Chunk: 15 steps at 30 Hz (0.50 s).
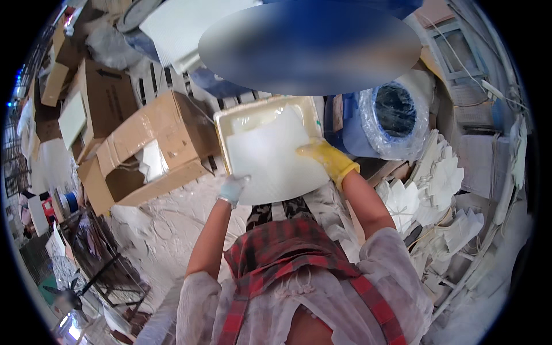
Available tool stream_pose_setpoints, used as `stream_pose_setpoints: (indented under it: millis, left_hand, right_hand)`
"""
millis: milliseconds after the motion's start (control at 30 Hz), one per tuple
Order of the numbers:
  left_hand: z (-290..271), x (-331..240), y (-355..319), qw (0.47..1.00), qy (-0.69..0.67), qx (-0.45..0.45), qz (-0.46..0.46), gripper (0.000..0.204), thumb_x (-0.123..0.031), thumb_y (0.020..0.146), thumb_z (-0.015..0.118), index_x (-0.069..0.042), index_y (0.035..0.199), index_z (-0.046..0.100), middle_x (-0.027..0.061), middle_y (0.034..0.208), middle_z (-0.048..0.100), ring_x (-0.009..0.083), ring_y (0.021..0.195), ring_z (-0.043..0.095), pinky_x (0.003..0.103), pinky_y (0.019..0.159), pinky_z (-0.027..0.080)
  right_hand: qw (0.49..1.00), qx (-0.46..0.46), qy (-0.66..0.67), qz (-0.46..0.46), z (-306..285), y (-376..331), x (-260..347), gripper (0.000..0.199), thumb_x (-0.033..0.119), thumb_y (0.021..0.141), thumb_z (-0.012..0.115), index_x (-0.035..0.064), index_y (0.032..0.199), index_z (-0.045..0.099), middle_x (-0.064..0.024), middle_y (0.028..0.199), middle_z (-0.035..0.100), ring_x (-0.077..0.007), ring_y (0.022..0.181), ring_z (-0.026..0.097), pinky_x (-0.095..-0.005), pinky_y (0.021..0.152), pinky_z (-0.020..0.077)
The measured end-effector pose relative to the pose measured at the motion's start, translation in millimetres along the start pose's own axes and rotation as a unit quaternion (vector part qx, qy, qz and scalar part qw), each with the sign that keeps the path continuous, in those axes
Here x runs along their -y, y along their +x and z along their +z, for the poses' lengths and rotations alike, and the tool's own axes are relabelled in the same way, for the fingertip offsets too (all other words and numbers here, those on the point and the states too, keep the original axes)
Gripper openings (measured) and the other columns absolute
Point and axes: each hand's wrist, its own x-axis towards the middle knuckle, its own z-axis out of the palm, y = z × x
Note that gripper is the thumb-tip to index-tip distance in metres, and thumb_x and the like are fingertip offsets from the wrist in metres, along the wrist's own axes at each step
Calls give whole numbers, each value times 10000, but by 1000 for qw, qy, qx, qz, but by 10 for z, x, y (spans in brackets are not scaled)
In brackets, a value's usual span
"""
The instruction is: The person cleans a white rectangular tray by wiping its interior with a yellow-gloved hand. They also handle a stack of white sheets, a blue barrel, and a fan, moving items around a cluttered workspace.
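Note:
A white, slightly curved sheet (275, 161) is held in front of me, tilted over the near side of a shallow rectangular tub (319, 112). Pale, glossy liquid (253, 118) shows in the tub's far end; the sheet hides the rest. My left hand (233, 188), in a thin whitish glove, is closed on the sheet's lower left edge. On the right side, my right hand (329, 159) wears a yellow rubber glove and grips the sheet's edge, fingers lying over its face.
Open cardboard boxes (141, 138) stand at left. A blue barrel (359, 123) with plastic wrap round its rim is right of the tub. White jagged-edged pieces (431, 184) are piled at right. A white stack (192, 29) lies at the far side, beside a blurred area.

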Motion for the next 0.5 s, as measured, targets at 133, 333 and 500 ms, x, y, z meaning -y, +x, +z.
stream_pose_setpoints:
  millis: [133, 333, 500]
  left_hand:
    - [305, 550, 286, 998, -18, -5, -58, 345, -256, 873, 550, 8, 1094, 568, 100, 944, 648, 168, 818, 604, 288, 749, 473]
    - [110, 1176, 1105, 993, 102, 31, -40, 316, -246, 844, 547, 17, 1014, 585, 126, 879, 644, 210, 781, 605, 315, 698, 480]
    - [83, 932, 1245, 991, 102, -42, -72, 353, -259, 829, 574, 36, 1021, 566, 125, 881, 639, 216, 784, 600, 318, 692, 477]
  right_hand:
    - [995, -20, -94, -20, -189, 172, -573, 338, 242, 773, 597, -10, 998, 590, -79, 869, 626, -156, 767, 572, -281, 711, 443]
    - [997, 2, -73, -29, -377, 856, -1033, 314, 251, 781, 582, 5, 975, 601, -91, 937, 600, -146, 865, 546, -263, 765, 416]
    - [992, -3, -79, -103, -283, 1006, -951, 267, 218, 796, 579, 22, 976, 588, -59, 940, 593, -138, 858, 549, -254, 775, 420]
